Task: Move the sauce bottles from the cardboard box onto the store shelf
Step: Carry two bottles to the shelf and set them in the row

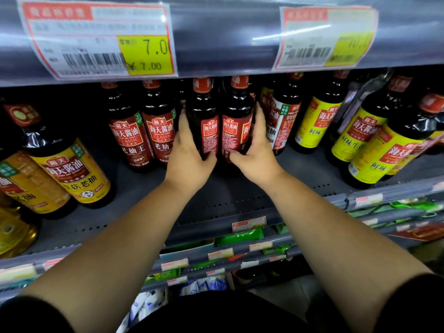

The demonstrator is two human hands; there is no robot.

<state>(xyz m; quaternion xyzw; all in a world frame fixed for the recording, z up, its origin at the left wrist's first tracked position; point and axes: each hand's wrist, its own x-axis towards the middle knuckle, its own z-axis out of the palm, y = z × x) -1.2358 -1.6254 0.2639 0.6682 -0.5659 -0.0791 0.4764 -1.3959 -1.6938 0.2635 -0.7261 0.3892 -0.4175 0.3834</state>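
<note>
Head view, facing a store shelf (240, 195) of grey perforated metal.

Two sauce bottles stand upright on the shelf, side by side and touching or nearly so, mid-row. Both are dark glass with red caps and red labels.
- Left bottle (204, 109): the left hand (189, 152) grips it low down. The fingers (183, 124) are pressed together and lie up its left flank, and the thumb crosses the lower front of the label.
- Right bottle (236, 116): the right hand (255, 152) grips it the same way, mirrored. The fingers (259, 118) are together up the right flank, with the thumb across the lower front.

The two thumbs sit close to each other at the bottle bases. Whether the bases rest fully on the shelf cannot be told, as the hands cover them.

Just left of the held pair stand two matching red-label bottles (144, 133). Further left are larger bottles with yellow labels (74, 171). To the right there is a red-and-white-label bottle (281, 121), then several yellow-label bottles (370, 133).

On the shelf edge above hang two price tags; the left tag (96, 39) reads 7.00 and the right tag (326, 37) is blurred.

The lower shelves hold green packets (237, 236) and small tags.
</note>
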